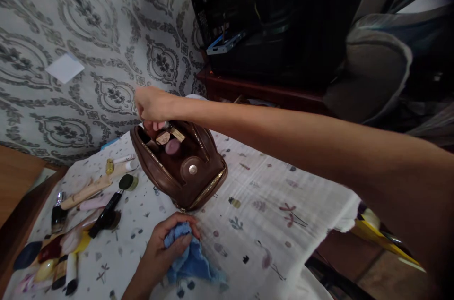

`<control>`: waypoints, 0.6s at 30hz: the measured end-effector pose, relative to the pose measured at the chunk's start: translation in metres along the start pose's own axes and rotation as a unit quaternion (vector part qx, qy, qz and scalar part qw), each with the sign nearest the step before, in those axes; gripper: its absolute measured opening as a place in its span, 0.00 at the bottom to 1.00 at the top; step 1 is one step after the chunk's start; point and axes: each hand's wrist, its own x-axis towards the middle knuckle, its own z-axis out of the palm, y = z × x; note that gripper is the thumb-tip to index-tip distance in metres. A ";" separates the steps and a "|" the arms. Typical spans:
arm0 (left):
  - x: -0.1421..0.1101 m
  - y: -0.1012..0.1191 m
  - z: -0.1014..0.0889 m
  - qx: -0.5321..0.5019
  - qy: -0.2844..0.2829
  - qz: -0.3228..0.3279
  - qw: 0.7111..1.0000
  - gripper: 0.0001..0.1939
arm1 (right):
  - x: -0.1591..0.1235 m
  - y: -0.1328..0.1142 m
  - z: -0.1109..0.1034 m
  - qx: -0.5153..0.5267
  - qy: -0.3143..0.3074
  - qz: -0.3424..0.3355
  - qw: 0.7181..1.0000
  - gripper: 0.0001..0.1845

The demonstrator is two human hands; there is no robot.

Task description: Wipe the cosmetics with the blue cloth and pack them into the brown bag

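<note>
Many cosmetics (106, 215) are out, a few left in the bag (194, 178); right hand (153, 104) there (finger grip unclear), left hand (161, 245) clutching a rag (191, 262).

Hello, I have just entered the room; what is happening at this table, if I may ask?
A person's right hand is at the far end of an open brown bag, fingers down at the opening; whether they grip anything is unclear. The left hand holds a crumpled blue cloth in front of the bag. Small items show inside it. Assorted tubes and bottles lie to the left on a printed white tablecloth.
</note>
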 end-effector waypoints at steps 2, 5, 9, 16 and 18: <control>0.000 0.002 0.000 -0.015 -0.007 0.002 1.000 0.19 | -0.014 0.001 -0.014 -0.025 -0.018 -0.030 0.999 0.02; 0.000 0.006 0.000 -0.020 -0.015 0.004 1.000 0.18 | -0.045 0.006 -0.034 -0.011 0.024 -0.086 0.996 0.07; -0.001 0.013 0.000 -0.014 -0.022 0.004 1.000 0.18 | -0.085 0.008 -0.045 0.041 0.059 -0.092 0.993 0.13; 0.000 0.019 0.006 -0.044 -0.013 0.012 0.999 0.21 | -0.134 -0.014 -0.025 0.069 0.070 -0.112 0.989 0.18; -0.001 0.019 0.005 -0.059 -0.013 0.020 0.998 0.22 | -0.143 -0.020 -0.013 0.053 0.052 -0.137 0.988 0.20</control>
